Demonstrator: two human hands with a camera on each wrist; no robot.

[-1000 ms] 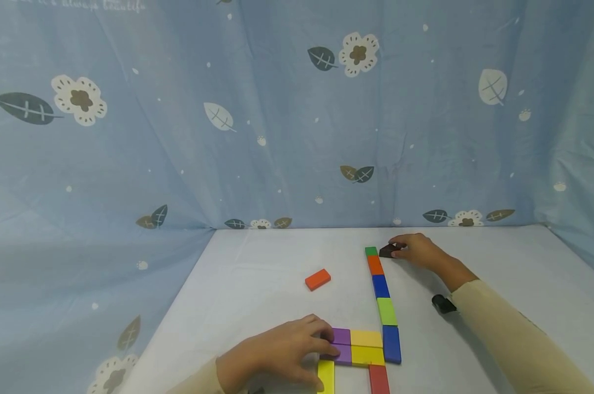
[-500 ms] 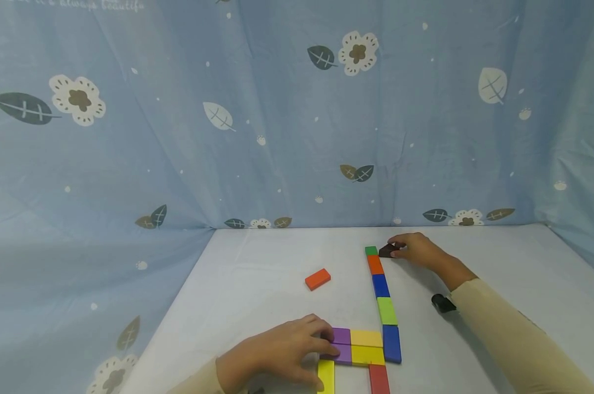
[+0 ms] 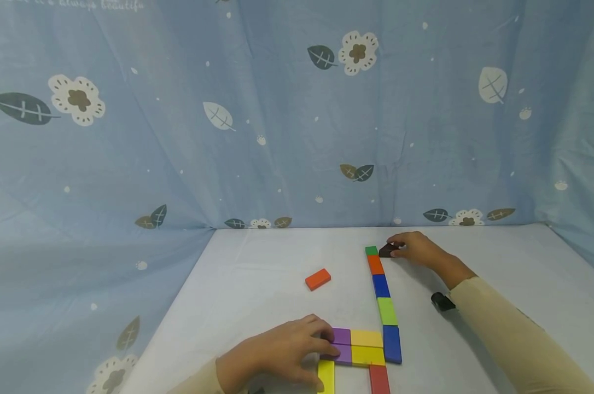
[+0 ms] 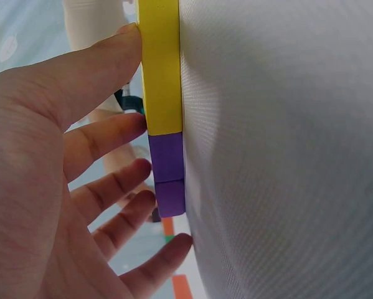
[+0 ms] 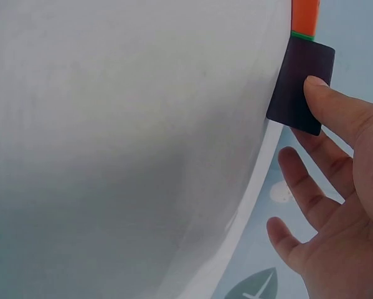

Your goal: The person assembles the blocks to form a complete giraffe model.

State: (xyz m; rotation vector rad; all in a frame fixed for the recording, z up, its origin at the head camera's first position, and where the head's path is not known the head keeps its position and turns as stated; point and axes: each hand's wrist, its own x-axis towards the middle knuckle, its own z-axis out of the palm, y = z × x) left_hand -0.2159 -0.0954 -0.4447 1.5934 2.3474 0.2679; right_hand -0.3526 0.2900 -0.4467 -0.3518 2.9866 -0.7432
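Note:
My right hand [image 3: 417, 249] pinches a black block [image 3: 388, 250] between thumb and fingers at the far end of a column of blocks. In the right wrist view, the black block [image 5: 301, 87] lies against the green block's edge, thumb on its face. From far to near, the column has a green block [image 3: 371, 250], an orange block [image 3: 375, 265], a blue block [image 3: 380, 285], a lime block [image 3: 387, 311] and another blue block [image 3: 392, 343]. My left hand [image 3: 284, 350] rests on two purple blocks [image 3: 344, 354], its thumb touching a yellow block [image 4: 161, 68].
Beside the purple blocks lie a pale yellow block [image 3: 366, 338] and a yellow block [image 3: 368, 355]. A red block [image 3: 379, 378] extends toward me. One loose orange-red block [image 3: 318, 279] sits left of the column on the white table [image 3: 257, 284]. A blue curtain [image 3: 277, 137] hangs behind.

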